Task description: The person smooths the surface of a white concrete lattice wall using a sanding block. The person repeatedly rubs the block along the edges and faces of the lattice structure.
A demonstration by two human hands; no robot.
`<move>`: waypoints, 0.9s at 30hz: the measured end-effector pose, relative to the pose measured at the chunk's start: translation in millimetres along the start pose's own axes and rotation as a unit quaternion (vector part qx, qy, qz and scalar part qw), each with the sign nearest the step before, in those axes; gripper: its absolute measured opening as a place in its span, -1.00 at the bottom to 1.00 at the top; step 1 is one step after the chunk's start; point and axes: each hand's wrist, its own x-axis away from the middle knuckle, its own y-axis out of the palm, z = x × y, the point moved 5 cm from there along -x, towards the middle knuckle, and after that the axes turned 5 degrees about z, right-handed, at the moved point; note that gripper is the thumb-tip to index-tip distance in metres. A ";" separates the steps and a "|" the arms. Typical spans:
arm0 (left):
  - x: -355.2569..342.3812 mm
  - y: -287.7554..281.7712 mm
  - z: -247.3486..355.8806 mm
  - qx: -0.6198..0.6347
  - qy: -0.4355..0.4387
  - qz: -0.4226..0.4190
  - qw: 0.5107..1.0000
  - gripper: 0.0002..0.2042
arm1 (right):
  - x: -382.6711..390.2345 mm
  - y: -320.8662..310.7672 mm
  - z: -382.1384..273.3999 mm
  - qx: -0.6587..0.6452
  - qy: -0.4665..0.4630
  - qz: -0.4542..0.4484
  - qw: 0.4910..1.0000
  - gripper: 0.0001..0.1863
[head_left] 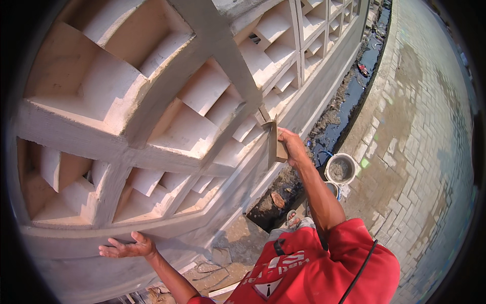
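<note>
My right hand is closed around a flat, brownish plastering trowel. Its blade lies against the grey wall frame, beside the lower edge of the openwork blocks; whether it presses on the surface I cannot tell. Fingers spread and holding nothing, my left hand is by the smooth grey band under the blocks. Whether it touches that band is unclear. The wall's blocks have pale, slanted slats set in square openings, framed by grey plastered strips.
A ditch with dark water runs along the wall's foot. On its far side stands a bucket of grey mix, with a second container beside it. Paving blocks stretch to the right. A reddish brick piece lies near my feet.
</note>
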 end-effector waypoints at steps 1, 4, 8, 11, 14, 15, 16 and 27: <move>0.5 0.1 -0.7 -0.001 -0.002 -0.002 1.000 -0.39 | 1.7 6.0 3.3 0.016 0.000 0.007 1.000 -0.52; -1.4 0.7 2.8 0.002 -0.005 0.001 1.000 -0.39 | 4.7 15.3 9.4 0.046 -0.010 0.015 0.999 -0.53; -0.7 -0.8 2.1 -0.006 -0.001 -0.005 1.000 -0.39 | 29.0 32.7 8.1 0.082 0.004 0.011 0.997 -0.52; 0.0 0.3 -0.5 -0.012 0.001 -0.004 1.000 -0.39 | 44.4 32.7 9.3 0.117 0.046 -0.068 0.990 -0.50; -0.2 -0.7 -1.3 -0.017 -0.002 -0.003 1.000 -0.39 | 53.8 25.0 -12.7 0.066 0.024 -0.053 0.996 -0.45; 0.4 0.7 -0.6 -0.013 -0.005 -0.002 1.000 -0.39 | 53.2 19.8 -16.2 0.041 0.000 -0.033 0.999 -0.44; 0.7 1.0 -0.8 -0.009 -0.007 -0.002 1.000 -0.39 | 45.3 17.4 -15.4 0.053 -0.023 -0.026 0.998 -0.42; -3.5 -0.3 4.2 -0.001 -0.001 -0.003 1.000 -0.39 | 43.5 42.6 28.2 0.231 -0.152 0.007 0.961 -0.43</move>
